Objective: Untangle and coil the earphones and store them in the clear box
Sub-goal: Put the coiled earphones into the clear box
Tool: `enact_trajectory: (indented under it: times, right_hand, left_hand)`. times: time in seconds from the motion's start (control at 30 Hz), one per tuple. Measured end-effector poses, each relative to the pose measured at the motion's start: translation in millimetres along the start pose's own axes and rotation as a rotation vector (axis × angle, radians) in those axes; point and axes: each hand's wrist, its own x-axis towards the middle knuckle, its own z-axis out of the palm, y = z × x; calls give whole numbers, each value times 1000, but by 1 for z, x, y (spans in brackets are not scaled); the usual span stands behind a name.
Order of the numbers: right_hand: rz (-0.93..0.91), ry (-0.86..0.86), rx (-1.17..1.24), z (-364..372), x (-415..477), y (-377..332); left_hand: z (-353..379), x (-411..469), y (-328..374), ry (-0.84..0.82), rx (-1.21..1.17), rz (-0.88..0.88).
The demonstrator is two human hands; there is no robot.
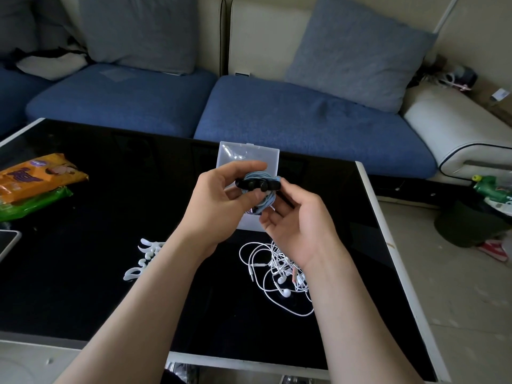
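Note:
A coiled light-blue earphone cable with black earbuds is held above the open clear box. My left hand pinches the coil between thumb and fingers. My right hand holds the coil's right side, fingers curled round it. The box's lid stands upright behind the hands; its base is mostly hidden by them. A tangle of white earphones lies on the black table below my right wrist.
Orange and green snack packets lie at the table's left. A device's corner shows at the left edge. A blue sofa with cushions runs behind the table. Bags and a shoe sit on the floor at right.

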Motion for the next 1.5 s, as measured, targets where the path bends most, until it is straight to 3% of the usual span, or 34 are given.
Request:
enact_trajectory:
  times: [0.2,0.37,0.6,0.67,0.8,0.97,1.13,1.23,1.3,1.4,1.5]
  right_hand:
    - [77,-39,153,6,10,4]
    - [54,-53,124,12,17,9]
    - [-356,224,-545,17,27,15]
    - [-441,211,-655,15,29,18]
    - [-444,102,-782,16,35,25]
    - [-176,-127,-386,20,40,24]
    - [-209,-118,-303,12,42,20]
    - [-290,-12,-306,8,48,17]
    - [-348,100,-335,6,53,16]
    - [-435,298,-462,-1,61,14]
    - [-497,395,-646,-6,71,16]
  left_hand:
    - [-1,4,-2,80,-92,-52]
    - [-3,12,-7,151,-159,-101]
    - [-3,19,-18,185,-109,-113]
    - [-4,21,-22,200,-83,-111]
    - [-10,23,-26,216,-22,-86]
    - [-13,21,-26,214,-32,-70]
    - [-17,24,-25,193,9,-89]
    - [-21,26,-23,69,-20,-146]
    - [-23,27,-24,97,55,-173]
    - [-32,27,-37,252,414,-184]
    - [-37,24,-54,183,771,-174]
